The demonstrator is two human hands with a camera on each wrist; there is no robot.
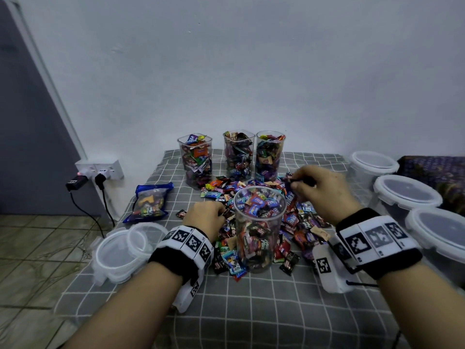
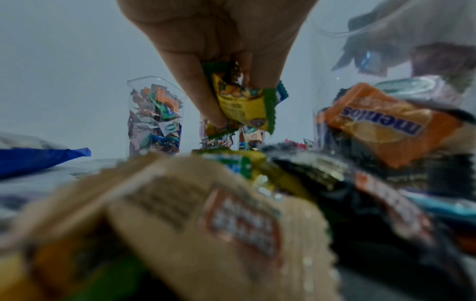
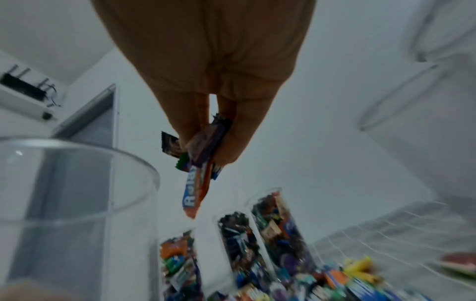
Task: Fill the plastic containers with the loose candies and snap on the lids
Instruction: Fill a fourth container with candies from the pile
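Plastic container (image 1: 259, 227), the round one now being filled, stands upright at the near edge of the loose candies (image 1: 297, 217) on the checked cloth (image 1: 251, 311), its mouth open to the top and its fill near the rim.

The right hand (image 1: 324, 191) is held above the pile at about 2 o'clock from that mouth, pinching several wrapped candies (image 3: 199, 163) between thumb and fingers. The left hand (image 1: 205, 216) is low at 9 o'clock, just beside the wall, its fingers closed on a yellow-green candy (image 2: 244, 106) (and at least one more behind it). By judgement, the right hand's delivery runs toward 8 o'clock to clear the rim; the left is nearer.

Count: three filled containers (image 1: 239, 157) at 12 o'clock, none lidded; one in work; loose lids (image 1: 120, 253) at 9 o'clock (number unclear); three lidded tubs (image 1: 407, 195) at 3 o'clock; one blue bag (image 1: 151, 202).
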